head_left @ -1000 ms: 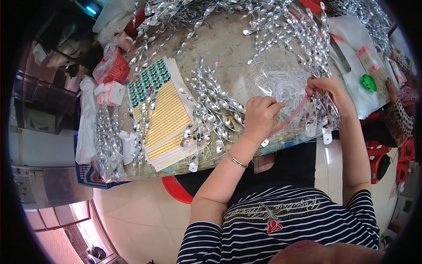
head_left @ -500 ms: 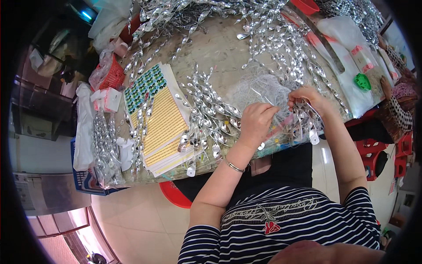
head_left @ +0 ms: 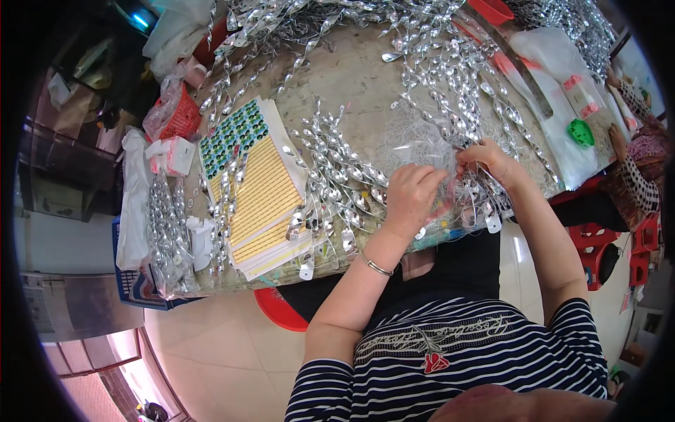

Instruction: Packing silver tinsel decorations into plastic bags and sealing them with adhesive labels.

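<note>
My left hand is closed in a pinch above the near edge of the table; what its fingertips hold is too fine to make out. Just right of it, my right hand has its thumb and fingers curled together on a silver twisted strip. More shiny strips hang below its palm, down to the table's front edge. Behind both hands lies a loose tangle of clear thread. Left of my left hand, a bunch of silver twisted strips spreads over the table.
Sticker sheets, yellow and green-blue, lie stacked at the left. Beyond them stand a red basket and bagged silver strips. A long metal bar and a green dish are at the right, near another person's arm.
My right hand has shifted slightly left and down. A chain of silver strips from the back now runs to its fingers, over the thread. My left hand has hardly moved.
</note>
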`<state>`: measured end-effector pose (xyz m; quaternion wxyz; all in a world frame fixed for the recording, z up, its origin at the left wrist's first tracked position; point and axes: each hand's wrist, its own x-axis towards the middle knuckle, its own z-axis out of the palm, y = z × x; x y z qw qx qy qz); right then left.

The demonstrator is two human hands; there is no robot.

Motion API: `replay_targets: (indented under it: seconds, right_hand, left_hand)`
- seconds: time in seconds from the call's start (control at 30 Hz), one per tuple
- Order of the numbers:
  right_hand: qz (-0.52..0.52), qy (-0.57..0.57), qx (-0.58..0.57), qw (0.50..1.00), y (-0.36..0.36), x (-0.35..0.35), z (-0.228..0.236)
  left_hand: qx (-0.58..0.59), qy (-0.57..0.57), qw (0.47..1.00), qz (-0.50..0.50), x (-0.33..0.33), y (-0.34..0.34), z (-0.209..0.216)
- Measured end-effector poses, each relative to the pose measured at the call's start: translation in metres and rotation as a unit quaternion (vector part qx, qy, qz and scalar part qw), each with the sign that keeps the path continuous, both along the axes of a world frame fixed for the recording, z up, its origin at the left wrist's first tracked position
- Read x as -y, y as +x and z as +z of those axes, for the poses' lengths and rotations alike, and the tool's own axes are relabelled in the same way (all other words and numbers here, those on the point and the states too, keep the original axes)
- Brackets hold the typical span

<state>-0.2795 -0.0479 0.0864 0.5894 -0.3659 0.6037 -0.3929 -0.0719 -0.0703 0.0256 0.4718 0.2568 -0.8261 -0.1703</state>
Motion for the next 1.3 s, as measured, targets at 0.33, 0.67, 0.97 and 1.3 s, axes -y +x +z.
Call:
replay_targets:
  seconds: [0.33, 0.67, 0.97, 1.3]
  right_hand:
    - [0.029, -0.104, -0.068, 0.992, 0.006, 0.0, 0.036]
    - [-0.017, -0.091, -0.069, 0.993, -0.007, -0.02, 0.059]
    - [-0.099, -0.075, 0.011, 0.992, -0.025, -0.051, 0.039]
    - [-0.139, -0.062, 0.035, 0.988, -0.072, -0.093, 0.001]
  left_hand:
    - [0.034, 0.017, 0.997, 0.068, 0.001, 0.003, -0.01]
    - [0.113, 0.075, 0.987, 0.084, -0.01, -0.007, -0.005]
    - [0.103, 0.022, 0.993, 0.062, -0.031, -0.033, -0.008]
    - [0.105, 0.047, 0.993, 0.01, -0.038, -0.041, -0.016]
